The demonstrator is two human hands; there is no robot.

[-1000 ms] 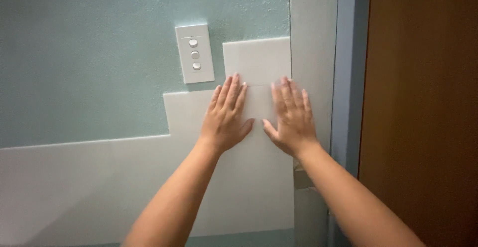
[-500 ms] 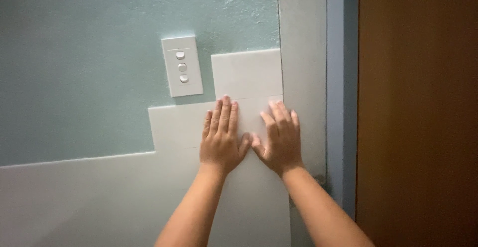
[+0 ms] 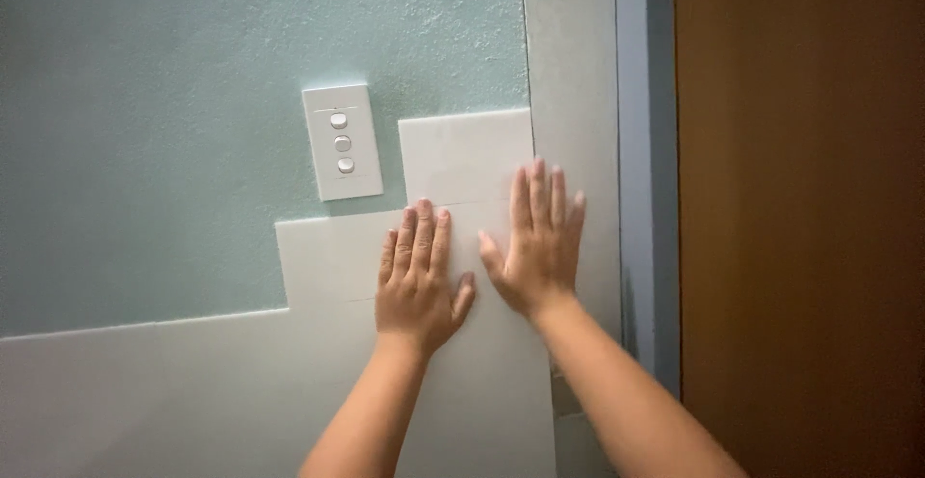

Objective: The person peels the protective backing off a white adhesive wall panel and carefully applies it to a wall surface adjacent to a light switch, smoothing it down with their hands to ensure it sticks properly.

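Against the textured pale green wall [image 3: 145, 131], a stepped white panel [image 3: 462, 160] is pressed flat by both hands. Left hand [image 3: 416, 280] and right hand [image 3: 536, 239] are laid open on it, palms down, fingers extended — nothing is gripped. The panel is seated just beside the white switch plate [image 3: 342, 141] and butted to the grey door trim [image 3: 573, 102]. Judged step: pressing the sheet into contact. Firm, even pressure toward the edges is judged to be required next — without sideways shift.
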